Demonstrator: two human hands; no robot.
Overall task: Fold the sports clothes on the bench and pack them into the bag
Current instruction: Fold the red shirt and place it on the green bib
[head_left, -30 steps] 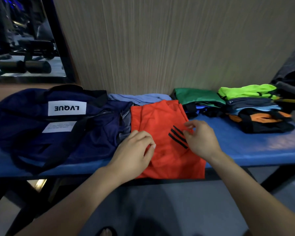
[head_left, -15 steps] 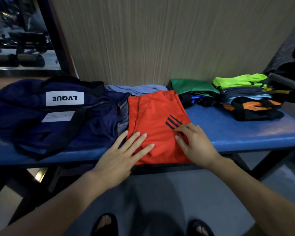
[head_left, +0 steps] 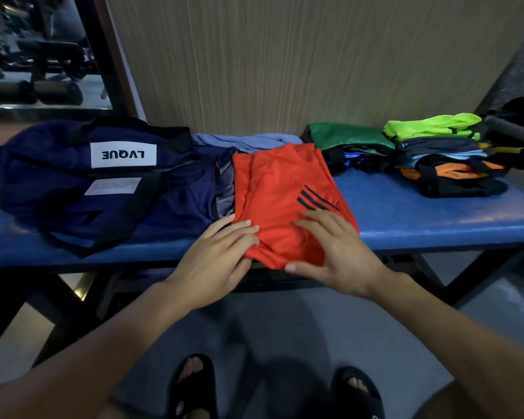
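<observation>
- Orange shirt [head_left: 280, 189] flat on bench [head_left: 421, 213], long axis running straight away from the fingertips toward the wall.
- Left hand [head_left: 215, 258] at its near-left corner, right hand [head_left: 336, 252] on the near hem; both sets of fingers straight, pressing, gripping nothing.
- Bag [head_left: 103, 182] touches the shirt's left edge, so left hand is nearer.
- Likely next: fold near hem away.

We've got one view only, a head cam w/ wide-angle lens, so no overlap w/ another view. It looks fwd and down from standing height, close over the near edge of the blue bench [head_left: 421, 225], facing the wood-grain wall [head_left: 285, 62] behind it. Our own forearms and sandalled feet [head_left: 194, 385] fill the bottom; frame edges bow.
</observation>
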